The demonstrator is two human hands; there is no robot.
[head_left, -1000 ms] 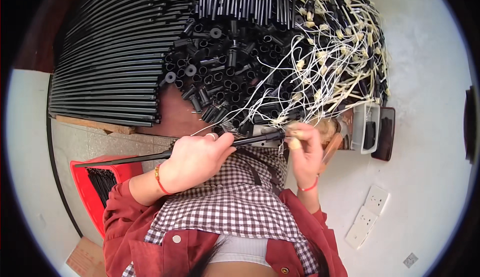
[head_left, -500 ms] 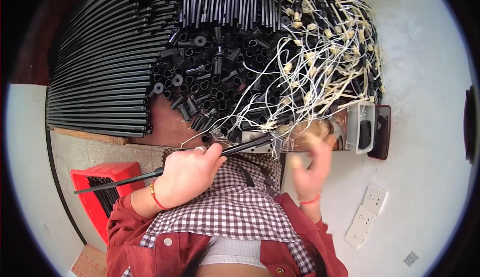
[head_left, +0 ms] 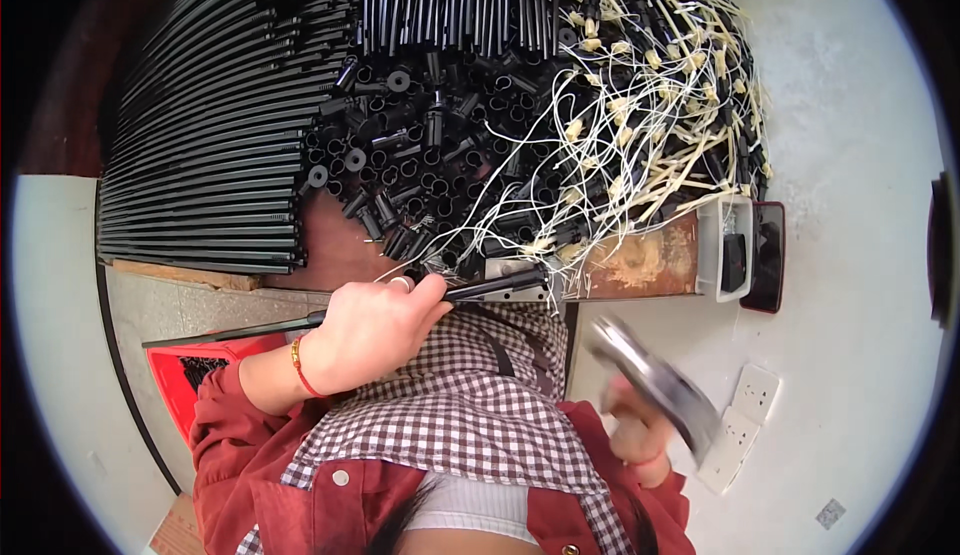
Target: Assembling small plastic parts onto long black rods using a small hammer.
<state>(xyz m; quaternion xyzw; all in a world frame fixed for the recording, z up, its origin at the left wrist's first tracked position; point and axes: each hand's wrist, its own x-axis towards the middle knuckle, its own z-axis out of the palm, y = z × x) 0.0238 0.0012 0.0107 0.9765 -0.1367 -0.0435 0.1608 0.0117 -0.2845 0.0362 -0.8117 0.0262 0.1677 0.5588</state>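
My left hand (head_left: 370,335) is closed round a long thin black rod (head_left: 230,333). The rod slants across my lap, and its thicker end rests by a small metal block (head_left: 515,288) at the bench's front edge. My right hand (head_left: 637,427) grips a hammer (head_left: 655,375), raised off to the right of the block. Its shiny metal head is smeared by motion, and the handle is mostly hidden by my fingers. White cords (head_left: 610,155) with cream-coloured ends hang down close to the rod's end.
Black rods (head_left: 210,175) lie stacked at the left, with more at the back. Short black tubes (head_left: 430,155) heap up mid-bench. A clear plastic box (head_left: 711,250) stands at the right, a red bin (head_left: 175,385) at lower left. Wall sockets (head_left: 745,420) sit at lower right.
My right hand, blurred near the bench's right front and showing no tool half a second ago, has moved down and now holds a hammer. My left hand keeps the rod, whose far-left end has risen slightly.
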